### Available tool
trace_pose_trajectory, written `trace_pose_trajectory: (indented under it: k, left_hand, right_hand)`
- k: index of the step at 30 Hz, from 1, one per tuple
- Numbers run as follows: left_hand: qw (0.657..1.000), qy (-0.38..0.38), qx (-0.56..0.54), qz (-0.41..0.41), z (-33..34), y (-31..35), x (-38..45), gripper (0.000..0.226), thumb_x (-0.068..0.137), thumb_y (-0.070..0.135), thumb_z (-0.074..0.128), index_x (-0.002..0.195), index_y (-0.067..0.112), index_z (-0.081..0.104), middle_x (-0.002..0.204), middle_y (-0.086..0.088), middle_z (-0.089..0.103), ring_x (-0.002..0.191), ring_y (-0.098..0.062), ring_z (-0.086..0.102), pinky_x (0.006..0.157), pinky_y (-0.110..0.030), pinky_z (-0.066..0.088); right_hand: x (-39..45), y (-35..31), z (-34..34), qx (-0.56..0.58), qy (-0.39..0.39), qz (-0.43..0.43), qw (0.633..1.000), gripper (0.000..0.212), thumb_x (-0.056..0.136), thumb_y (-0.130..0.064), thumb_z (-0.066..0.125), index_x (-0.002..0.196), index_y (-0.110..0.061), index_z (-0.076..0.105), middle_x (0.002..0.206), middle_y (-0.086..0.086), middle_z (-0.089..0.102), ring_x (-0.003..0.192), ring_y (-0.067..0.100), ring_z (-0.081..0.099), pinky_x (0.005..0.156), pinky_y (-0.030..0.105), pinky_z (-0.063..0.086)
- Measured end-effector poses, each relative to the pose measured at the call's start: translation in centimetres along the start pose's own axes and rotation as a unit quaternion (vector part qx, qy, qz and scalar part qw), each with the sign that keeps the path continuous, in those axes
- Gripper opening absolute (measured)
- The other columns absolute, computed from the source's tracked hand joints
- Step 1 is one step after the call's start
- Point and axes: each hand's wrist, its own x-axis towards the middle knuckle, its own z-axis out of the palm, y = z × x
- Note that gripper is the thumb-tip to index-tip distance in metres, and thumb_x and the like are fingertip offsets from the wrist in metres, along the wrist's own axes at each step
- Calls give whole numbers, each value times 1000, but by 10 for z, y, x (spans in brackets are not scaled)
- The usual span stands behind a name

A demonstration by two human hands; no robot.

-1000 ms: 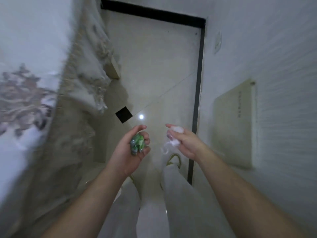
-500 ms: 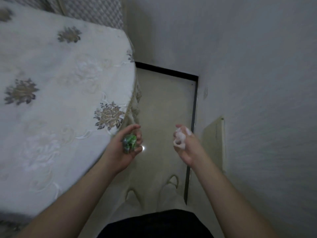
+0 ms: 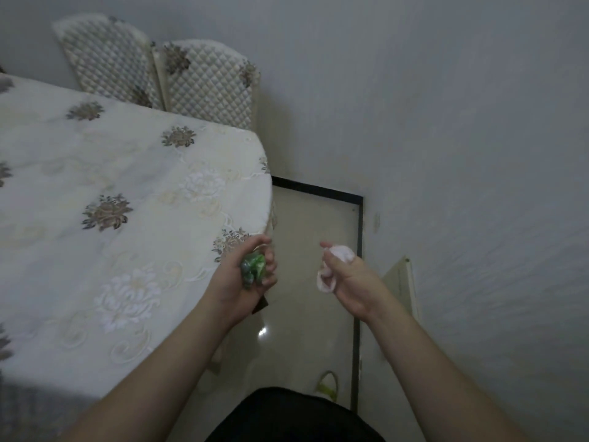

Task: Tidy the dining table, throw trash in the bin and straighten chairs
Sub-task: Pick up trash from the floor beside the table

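My left hand [image 3: 245, 282] is closed around a crumpled green wrapper [image 3: 253, 268], held just off the right edge of the dining table [image 3: 127, 218]. A floral white cloth covers the table. My right hand [image 3: 349, 282] grips a crumpled pale pink tissue [image 3: 331, 269] over the floor, a little to the right of the left hand. Two quilted chair backs [image 3: 204, 87] stand side by side behind the table's far corner, against the wall.
A grey wall [image 3: 462, 154] runs close on the right, with a pale panel [image 3: 401, 282] low on it. Between table and wall lies a narrow strip of beige tiled floor [image 3: 312, 244] edged in black. My foot in a yellow-strapped sandal [image 3: 328, 382] shows below.
The view has swung up from the floor to the table top and the chairs. Both hands keep the same things and stay in front of me.
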Motion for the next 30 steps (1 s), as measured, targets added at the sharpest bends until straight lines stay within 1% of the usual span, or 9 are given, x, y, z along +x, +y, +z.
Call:
trace_pose_trajectory:
  k: [4,8,10,13,16,22,24,26,30]
  left_hand:
    - [1000,-9,-1,13,2,7,-12,7,77,21,63,80,16,59,67,-3,45,57,-14,41,46,-23,25]
    - [1000,3,2,28,7,7,-24,10,77,22,65,83,16,59,67,-3,46,58,-14,41,47,-24,25]
    - [999,16,-7,34,10,7,-31,9,80,22,63,85,15,60,68,-3,46,59,-15,41,48,-24,25]
    - [997,48,-17,51,15,5,-43,6,84,21,59,82,15,61,66,-3,46,58,-14,41,50,-25,21]
    - [994,81,-26,73,22,4,-60,5,78,20,63,80,15,63,65,-2,45,56,-14,40,48,-24,22]
    - [984,147,-30,99,15,-3,-96,6,74,22,62,75,16,60,66,-1,46,54,-13,43,41,-21,26]
    - [974,193,-30,114,6,-7,-110,9,71,23,63,72,17,56,68,0,48,56,-13,44,40,-20,32]
    - [959,246,-45,133,-4,-13,-127,12,69,24,63,68,16,54,69,0,51,59,-12,46,41,-21,36]
    - [928,304,-117,182,-24,-22,-167,18,70,22,61,63,16,47,71,-2,54,64,-13,51,39,-20,38]
  right_hand:
    - [-11,-3,6,-9,-2,-17,1000,16,91,-14,53,106,-10,59,84,6,66,75,11,62,66,22,54]
    - [-24,-2,9,25,-21,-4,999,20,91,-17,51,108,-8,56,95,13,65,96,27,68,79,49,56]
    - [-30,-3,13,34,-18,12,999,15,95,-17,47,105,-8,55,94,14,60,93,31,69,79,54,55]
    - [-31,-3,15,48,17,14,999,13,98,-17,44,99,-9,55,80,7,50,61,14,61,63,33,59]
    - [-29,-7,13,13,-10,24,1000,17,97,-27,45,92,-11,49,67,0,34,42,3,30,38,14,36]
    - [-30,-2,26,0,-149,109,983,54,83,-67,42,62,-18,37,56,-3,32,40,5,22,36,19,8]
    - [-33,7,40,-29,-149,129,980,58,87,-66,38,55,-19,32,51,-3,29,37,7,21,39,21,7]
    - [-38,19,57,-33,-157,148,976,52,94,-54,38,58,-16,38,48,-3,29,34,6,22,36,19,9]
    - [-49,41,88,-6,-204,191,960,37,98,-40,38,99,-9,59,49,-4,39,33,3,27,29,14,16]
